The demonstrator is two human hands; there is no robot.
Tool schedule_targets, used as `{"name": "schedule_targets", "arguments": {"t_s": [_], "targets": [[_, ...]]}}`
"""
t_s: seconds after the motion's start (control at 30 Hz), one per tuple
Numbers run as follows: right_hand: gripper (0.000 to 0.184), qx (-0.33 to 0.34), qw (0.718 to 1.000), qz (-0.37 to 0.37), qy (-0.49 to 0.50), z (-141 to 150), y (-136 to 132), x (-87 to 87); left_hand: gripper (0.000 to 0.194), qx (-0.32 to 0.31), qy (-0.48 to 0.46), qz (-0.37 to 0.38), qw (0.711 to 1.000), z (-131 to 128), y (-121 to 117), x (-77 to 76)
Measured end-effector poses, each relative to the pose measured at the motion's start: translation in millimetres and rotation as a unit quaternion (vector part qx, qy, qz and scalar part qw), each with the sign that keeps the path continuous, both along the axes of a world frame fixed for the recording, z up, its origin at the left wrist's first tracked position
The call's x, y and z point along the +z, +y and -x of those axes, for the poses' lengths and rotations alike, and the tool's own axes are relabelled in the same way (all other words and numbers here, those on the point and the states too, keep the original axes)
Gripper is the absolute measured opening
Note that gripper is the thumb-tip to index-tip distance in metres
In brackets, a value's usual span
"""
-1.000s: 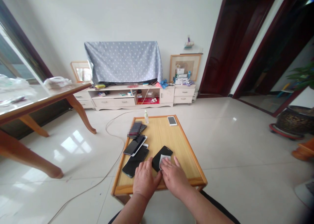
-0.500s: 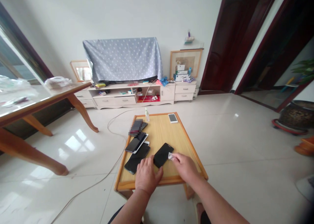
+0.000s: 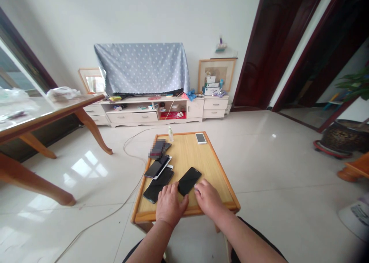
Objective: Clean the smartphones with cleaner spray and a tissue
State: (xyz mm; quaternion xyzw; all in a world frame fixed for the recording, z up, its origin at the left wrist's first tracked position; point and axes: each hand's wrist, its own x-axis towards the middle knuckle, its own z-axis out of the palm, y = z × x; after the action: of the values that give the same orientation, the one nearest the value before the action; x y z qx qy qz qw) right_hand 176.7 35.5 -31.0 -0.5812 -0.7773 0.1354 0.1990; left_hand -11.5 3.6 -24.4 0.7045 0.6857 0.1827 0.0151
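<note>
A low wooden table with an orange-brown frame (image 3: 184,151) lies in front of me. On it, a black smartphone (image 3: 188,181) sits face up, just ahead of my left hand (image 3: 172,205) and my right hand (image 3: 208,197). My left hand rests flat by the front edge, its fingertips close to that phone and to a second black phone (image 3: 158,186). A sliver of white wipe (image 3: 196,186) shows under my right fingertips, mostly hidden. Further phones (image 3: 155,169) and a pixelated stack (image 3: 158,149) line the left side. A white phone (image 3: 201,138) lies at the far end.
A small bottle (image 3: 171,134) stands at the table's far left corner. A pale cable (image 3: 115,213) runs across the tiled floor on the left. A glass-topped table (image 3: 43,117) stands at the left, and a cream cabinet (image 3: 144,117) stands against the far wall.
My right hand has moved a little left, and the white wipe is now mostly hidden under its fingers. My left hand has barely moved.
</note>
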Motion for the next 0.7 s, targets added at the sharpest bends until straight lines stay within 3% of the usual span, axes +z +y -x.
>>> {"name": "schedule_targets", "arguments": {"t_s": [0.07,0.23,0.33,0.4,0.5,0.57,0.7], "targets": [[0.019,0.019,1.000,0.003,0.006,2,-2,-2.1,0.049,-0.002,-0.001,-0.002,1.000,0,0,0.3],[0.021,-0.079,0.996,0.001,0.049,-22,24,-3.0,0.050,-0.005,0.001,-0.002,1.000,0,0,1.8],[0.025,-0.095,0.992,-0.034,0.077,-20,31,0.6,0.051,-0.003,0.000,-0.001,1.000,0,0,2.0],[0.028,-0.061,0.993,-0.053,0.087,-5,23,2.8,0.053,0.003,-0.002,0.001,1.000,-1,0,1.9],[0.031,0.063,0.996,-0.049,0.049,20,5,5.5,0.053,0.009,-0.009,0.009,1.000,-1,0,0.8],[0.035,0.111,0.993,-0.044,0.017,27,0,8.2,0.053,0.007,-0.017,0.010,1.000,0,1,-0.3],[0.044,0.056,0.998,-0.013,-0.034,18,13,16.3,0.057,0.003,-0.027,-0.002,1.000,2,1,-2.5]]}}
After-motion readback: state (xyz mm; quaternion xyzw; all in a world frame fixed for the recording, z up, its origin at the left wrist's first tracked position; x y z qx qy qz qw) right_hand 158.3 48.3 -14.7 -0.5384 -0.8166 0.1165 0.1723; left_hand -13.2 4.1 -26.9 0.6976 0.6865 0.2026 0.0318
